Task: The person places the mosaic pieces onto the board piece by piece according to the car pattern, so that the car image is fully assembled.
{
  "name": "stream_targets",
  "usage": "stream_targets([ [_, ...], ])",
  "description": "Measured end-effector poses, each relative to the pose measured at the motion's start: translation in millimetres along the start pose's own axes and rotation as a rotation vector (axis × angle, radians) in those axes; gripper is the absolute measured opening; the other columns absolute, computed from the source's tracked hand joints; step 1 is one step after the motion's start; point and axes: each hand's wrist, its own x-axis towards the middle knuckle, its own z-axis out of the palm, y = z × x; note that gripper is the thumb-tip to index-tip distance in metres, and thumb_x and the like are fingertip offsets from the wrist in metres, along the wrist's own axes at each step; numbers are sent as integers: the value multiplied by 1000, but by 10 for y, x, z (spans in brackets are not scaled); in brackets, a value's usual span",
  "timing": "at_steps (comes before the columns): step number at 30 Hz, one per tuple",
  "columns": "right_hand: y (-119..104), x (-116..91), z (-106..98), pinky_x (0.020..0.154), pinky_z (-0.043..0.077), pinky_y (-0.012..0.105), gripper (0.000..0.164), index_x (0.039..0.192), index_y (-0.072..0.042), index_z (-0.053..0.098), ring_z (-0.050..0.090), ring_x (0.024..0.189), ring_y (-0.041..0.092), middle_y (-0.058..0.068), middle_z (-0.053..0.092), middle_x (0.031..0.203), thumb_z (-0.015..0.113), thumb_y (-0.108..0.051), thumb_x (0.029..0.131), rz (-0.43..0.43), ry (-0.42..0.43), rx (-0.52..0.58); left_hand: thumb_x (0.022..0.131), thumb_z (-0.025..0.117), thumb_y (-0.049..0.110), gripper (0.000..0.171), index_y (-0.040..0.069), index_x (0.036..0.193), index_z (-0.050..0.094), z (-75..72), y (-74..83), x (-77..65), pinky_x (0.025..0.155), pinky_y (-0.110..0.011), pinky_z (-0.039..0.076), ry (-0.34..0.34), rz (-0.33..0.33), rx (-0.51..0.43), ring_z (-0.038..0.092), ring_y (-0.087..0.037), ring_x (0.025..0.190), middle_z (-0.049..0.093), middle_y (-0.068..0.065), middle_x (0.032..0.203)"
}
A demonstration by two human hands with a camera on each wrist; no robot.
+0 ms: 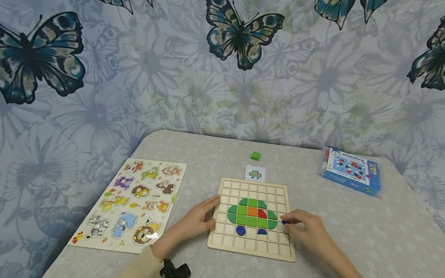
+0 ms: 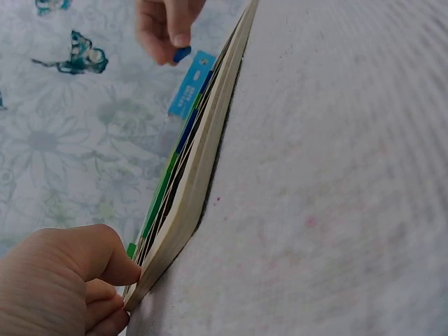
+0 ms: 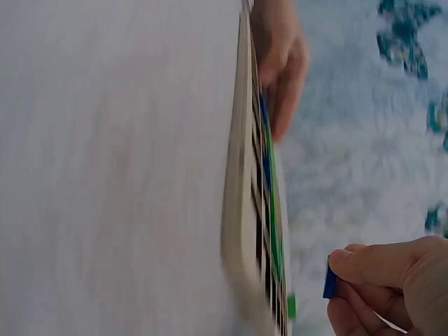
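A wooden grid board [image 1: 232,244] lies on the table, bearing green pieces [image 1: 254,222], an orange square [image 1: 252,211] and a red piece [image 1: 262,213]. Below them sit a round blue shape [image 1: 240,230] and a blue half-circle piece [image 1: 262,231]. My left hand [image 1: 193,220] touches the board's left edge with thumb and fingers spread along it. Above the board's right edge, my right hand [image 1: 310,231] pinches a small blue piece [image 3: 329,278] between thumb and fingertips; its full outline is partly hidden. A card [image 1: 255,173] with a small car-like picture touches the board's far side.
Behind the card is a green block [image 1: 255,156]. An animal puzzle board [image 1: 128,209] lies to the left. At the back right is a blue box [image 1: 351,171] in clear packaging. A wall with butterfly patterns [image 1: 243,31] borders the table's far edge.
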Motion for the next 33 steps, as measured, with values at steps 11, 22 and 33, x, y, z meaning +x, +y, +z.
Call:
stream_targets([
  [11, -319, -49, 473, 68, 53, 25, 23, 94, -12, 73, 61, 82, 7, -5, 67, 91, 74, 1, 76, -174, -52, 88, 84, 55, 10, 66, -2, 145, 33, 46, 41, 15, 109, -42, 26, -12, 10, 1, 26, -24, 137, 30, -14, 150],
  [22, -293, -58, 493, 76, 53, 33, 27, 96, -14, 74, 62, 89, 13, -7, 67, 94, 77, 0, 73, -192, -14, -26, 84, 55, 9, 66, -2, 145, 32, 42, 23, 13, 109, -43, 26, -11, 6, 4, 26, -25, 138, 29, -14, 150],
  [33, -273, -61, 525, 75, 53, 30, 23, 91, -17, 73, 61, 88, 9, -11, 66, 93, 76, -1, 73, -168, -21, 4, 84, 55, 10, 66, -2, 145, 33, 34, 10, -9, 109, -43, 26, -3, 12, 10, 27, -27, 137, 30, -15, 150],
])
